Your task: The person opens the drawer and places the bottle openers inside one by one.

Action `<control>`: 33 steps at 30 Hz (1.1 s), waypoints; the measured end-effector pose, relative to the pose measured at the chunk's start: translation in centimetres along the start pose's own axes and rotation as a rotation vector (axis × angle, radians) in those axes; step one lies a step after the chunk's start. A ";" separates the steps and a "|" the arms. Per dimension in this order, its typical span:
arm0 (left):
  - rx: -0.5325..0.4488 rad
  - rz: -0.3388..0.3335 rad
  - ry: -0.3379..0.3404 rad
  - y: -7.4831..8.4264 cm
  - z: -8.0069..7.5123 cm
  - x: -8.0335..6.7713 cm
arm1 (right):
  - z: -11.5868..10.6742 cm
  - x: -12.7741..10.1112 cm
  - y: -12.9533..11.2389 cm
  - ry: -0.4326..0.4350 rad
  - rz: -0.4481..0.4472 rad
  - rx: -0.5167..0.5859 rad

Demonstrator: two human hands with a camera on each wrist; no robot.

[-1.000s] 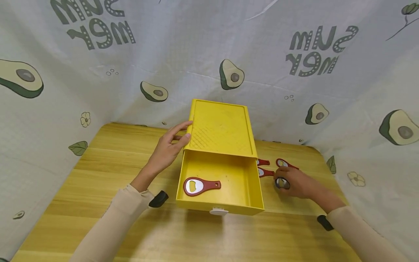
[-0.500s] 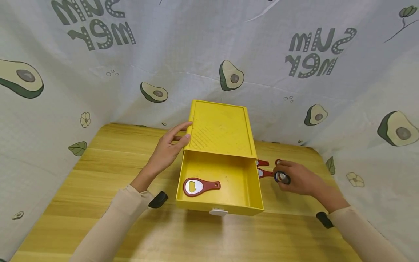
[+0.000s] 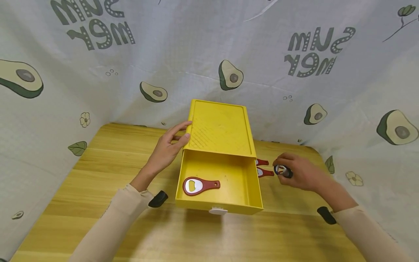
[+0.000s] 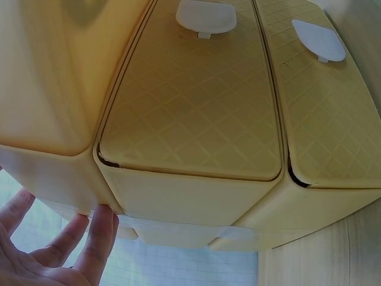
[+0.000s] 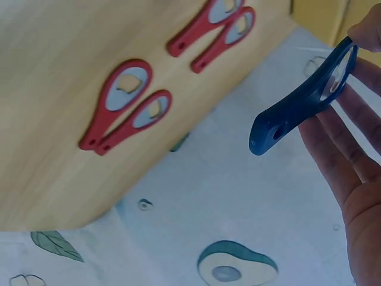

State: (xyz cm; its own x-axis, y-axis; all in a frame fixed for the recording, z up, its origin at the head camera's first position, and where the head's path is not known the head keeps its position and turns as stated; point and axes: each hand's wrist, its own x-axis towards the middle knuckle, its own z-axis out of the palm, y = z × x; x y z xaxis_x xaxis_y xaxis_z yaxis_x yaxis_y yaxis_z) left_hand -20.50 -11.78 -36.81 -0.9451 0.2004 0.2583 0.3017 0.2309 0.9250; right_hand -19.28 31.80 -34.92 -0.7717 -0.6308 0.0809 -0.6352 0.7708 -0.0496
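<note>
A yellow drawer cabinet (image 3: 220, 125) stands on the table, its top drawer (image 3: 237, 180) pulled out. Inside the drawer lies a red bottle opener (image 3: 207, 185) with a silvery head. My left hand (image 3: 165, 152) rests against the cabinet's left side, fingers (image 4: 98, 241) extended in the left wrist view. To the right of the cabinet, my right hand (image 3: 302, 173) pinches a dark blue bottle opener (image 5: 292, 113) by its head, raised over the table with the handle sticking out. Several red bottle openers (image 5: 98, 122) lie flat on the table in the right wrist view, in two pairs.
Two closed lower drawers with white knobs (image 4: 205, 16) show in the left wrist view. The wooden table (image 3: 137, 222) extends in front of and beside the cabinet. A white cloth (image 3: 183, 43) printed with avocados hangs behind it and at both sides.
My right hand has lifted the blue bottle opener slightly and shifted back; one red opener beside it has become hidden in the head view. My left hand has stayed put.
</note>
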 end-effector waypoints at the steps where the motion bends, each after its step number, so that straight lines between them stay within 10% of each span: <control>1: 0.000 0.001 0.000 0.0 0.0 0.0 | -0.3 0.1 -0.2 0.005 0.002 -0.003; 17: 0.003 -0.005 -0.001 0.1 0.0 0.0 | -3.1 1.0 -2.4 0.217 -0.171 -0.060; 33: -0.002 -0.005 -0.006 0.1 0.0 -0.1 | -5.8 2.1 -5.9 0.250 -0.160 -0.070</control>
State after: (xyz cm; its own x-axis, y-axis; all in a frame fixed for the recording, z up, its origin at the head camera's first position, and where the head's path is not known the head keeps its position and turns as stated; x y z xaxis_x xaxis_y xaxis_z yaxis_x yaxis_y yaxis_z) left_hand -20.41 -11.77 -36.76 -0.9457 0.2054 0.2521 0.2970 0.2298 0.9268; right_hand -16.94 26.41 -28.71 -0.6253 -0.7097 0.3246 -0.7376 0.6733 0.0512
